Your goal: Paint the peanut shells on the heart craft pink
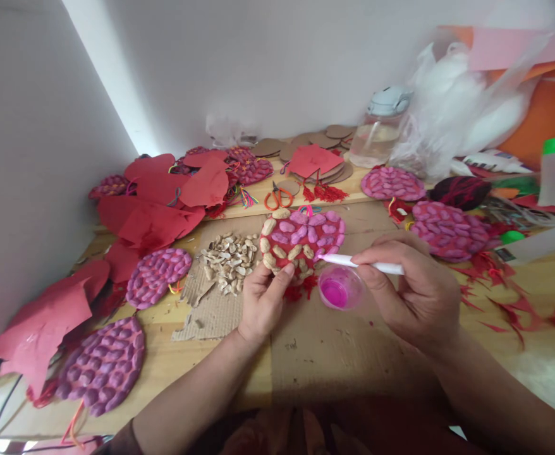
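Observation:
My left hand point(264, 300) grips the lower left edge of a red disc covered with peanut shells point(302, 237). Most shells on its upper and right side are painted pink-purple; those along the left and bottom are plain tan. Between the thumb and fingers of my right hand point(408, 291) is a white paintbrush point(367, 262). Its pink tip touches a shell near the disc's lower right. Just below the brush stands a small clear cup of magenta paint point(337, 287). A red tassel hangs under the disc, partly hidden by my left hand.
Loose peanut shells point(230, 259) lie on cardboard to the left. Finished purple discs point(157, 277) and red paper point(152, 221) surround the work. Orange-handled scissors point(278, 197) rest behind the disc. A water jar point(377, 129) and plastic bags point(452, 107) stand at the back right.

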A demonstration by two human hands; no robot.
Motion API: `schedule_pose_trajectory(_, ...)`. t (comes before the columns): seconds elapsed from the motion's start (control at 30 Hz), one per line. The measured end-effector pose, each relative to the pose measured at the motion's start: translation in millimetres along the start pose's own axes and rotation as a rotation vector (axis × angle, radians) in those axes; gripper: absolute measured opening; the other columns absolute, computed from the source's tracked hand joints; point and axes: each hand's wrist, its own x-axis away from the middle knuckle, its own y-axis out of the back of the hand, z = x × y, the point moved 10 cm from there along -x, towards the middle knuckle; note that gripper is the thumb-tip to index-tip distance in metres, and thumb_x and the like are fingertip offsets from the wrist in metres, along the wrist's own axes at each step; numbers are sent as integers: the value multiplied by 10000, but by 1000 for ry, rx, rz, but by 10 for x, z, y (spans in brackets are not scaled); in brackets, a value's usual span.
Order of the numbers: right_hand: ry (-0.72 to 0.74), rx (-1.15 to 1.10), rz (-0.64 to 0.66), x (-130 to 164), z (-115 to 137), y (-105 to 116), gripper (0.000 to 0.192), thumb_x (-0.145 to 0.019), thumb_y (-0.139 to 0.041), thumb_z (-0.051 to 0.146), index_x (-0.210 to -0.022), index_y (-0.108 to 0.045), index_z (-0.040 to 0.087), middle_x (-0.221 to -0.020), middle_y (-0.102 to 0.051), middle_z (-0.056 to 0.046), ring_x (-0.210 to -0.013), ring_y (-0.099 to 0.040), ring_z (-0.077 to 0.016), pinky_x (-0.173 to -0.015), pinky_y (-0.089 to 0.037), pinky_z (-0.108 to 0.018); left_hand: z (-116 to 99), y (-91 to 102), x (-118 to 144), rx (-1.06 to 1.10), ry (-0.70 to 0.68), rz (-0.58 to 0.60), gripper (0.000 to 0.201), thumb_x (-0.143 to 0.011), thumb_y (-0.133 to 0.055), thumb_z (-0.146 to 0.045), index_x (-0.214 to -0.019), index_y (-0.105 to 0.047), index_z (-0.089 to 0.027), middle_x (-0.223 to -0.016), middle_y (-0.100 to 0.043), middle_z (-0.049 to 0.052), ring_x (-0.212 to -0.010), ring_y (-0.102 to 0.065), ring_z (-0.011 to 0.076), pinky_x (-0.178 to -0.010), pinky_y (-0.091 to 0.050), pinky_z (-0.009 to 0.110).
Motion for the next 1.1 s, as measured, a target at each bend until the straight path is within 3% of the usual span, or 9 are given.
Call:
schedule_pose_trajectory(0.17, 12, 28, -58, 6, -3, 53, 194, -927, -739, 136, -1072, -719, 263, -927, -744, -7, -895, -661, -209, -841, -504, -404, 9, -10, 1, 54, 31, -9, 182, -870, -878, -376, -957, -850, -219, -917, -819, 38, -755, -725, 161, -759, -644, 305)
schedule_pose_trajectory(0.37, 8, 3, 22, 8, 2, -17, 171, -941, -736, 175, -1077, -720, 276, -937, -743, -6, -925, -668, -215, -838, -510, -402, 3, -16, 3, 64, 28, -5, 183, -875, -874, -365, -983, -854, -218, -956, -825, 48, -788, -733, 161, -769, -647, 295)
schedule_pose_trajectory(0.57, -36, 24, -65, -9, -56, 64, 161, -948, -729, 180, -1075, -725, 278, -936, -742, -3, -919, -674, -214, -855, -510, -410, 69, 17, -8, 106, 95, -43, 225, -820, -912, -388, -945, -845, -213, -895, -815, 38, -760, -736, 170, -722, -658, 306)
schedule_pose_trajectory(0.8, -72, 40, -64, 17, -96, 60, 128, -968, -720, 258, -1080, -728, 319, -930, -747, -11, -891, -688, -240, -820, -536, -445, 83, 10, -17, 155, 161, -66, 254, -763, -948, -380, -916, -836, -211, -902, -824, 50, -758, -747, 186, -690, -657, 321)
schedule_pose_trajectory(1.1, -74, -14, -64, 12, -91, 59, 173, -949, -727, 193, -1087, -736, 298, -954, -741, -10, -923, -682, -222, -837, -523, -414, 131, 31, -18, 203, 235, -98, 295, -695, -986, -396, -826, -808, -200, -856, -824, 43, -729, -758, 194, -645, -673, 331)
